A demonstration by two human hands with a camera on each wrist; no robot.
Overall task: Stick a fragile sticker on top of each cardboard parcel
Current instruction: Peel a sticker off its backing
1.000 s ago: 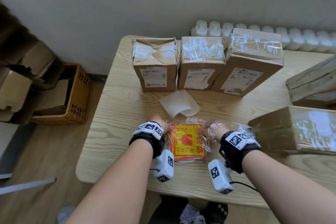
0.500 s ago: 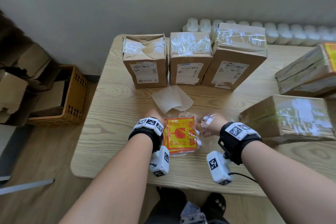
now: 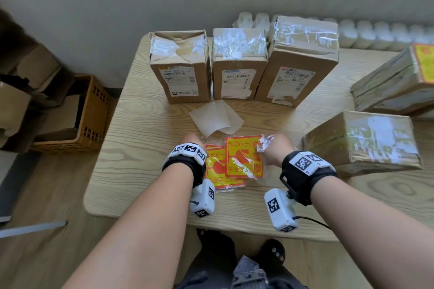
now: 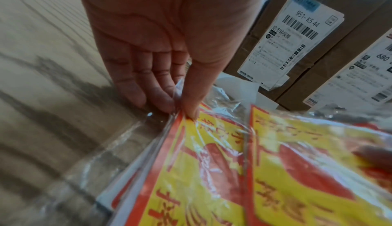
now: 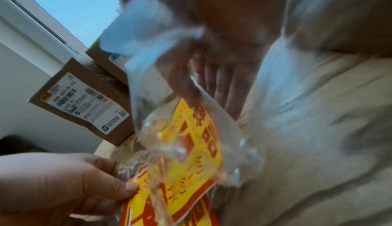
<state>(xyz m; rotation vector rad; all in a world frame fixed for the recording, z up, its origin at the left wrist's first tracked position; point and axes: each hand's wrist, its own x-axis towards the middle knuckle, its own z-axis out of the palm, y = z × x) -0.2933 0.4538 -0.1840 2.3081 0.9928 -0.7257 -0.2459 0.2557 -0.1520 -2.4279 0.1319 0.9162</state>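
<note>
A stack of yellow-and-red fragile stickers (image 3: 217, 172) lies in a clear plastic bag (image 4: 222, 99) at the table's front middle. My left hand (image 3: 191, 139) pinches the stack's far left corner between thumb and fingers (image 4: 191, 112). My right hand (image 3: 273, 148) pinches one sticker (image 3: 244, 156) together with crumpled bag film (image 5: 148, 48); this sticker sits shifted up and right of the stack. Three taped cardboard parcels stand upright at the back: left (image 3: 180, 65), middle (image 3: 238, 63), right (image 3: 298, 58).
A loose backing sheet (image 3: 216, 117) lies between the stack and the upright parcels. A flat parcel (image 3: 361, 141) lies at the right, and behind it another parcel (image 3: 387, 84) bears a yellow sticker (image 3: 425, 61). A brown crate (image 3: 94, 112) stands on the floor left of the table (image 3: 141, 159).
My right hand has drawn the top sticker up and to the right, so it now sits offset from the stack. My left hand stays on the stack's corner.
</note>
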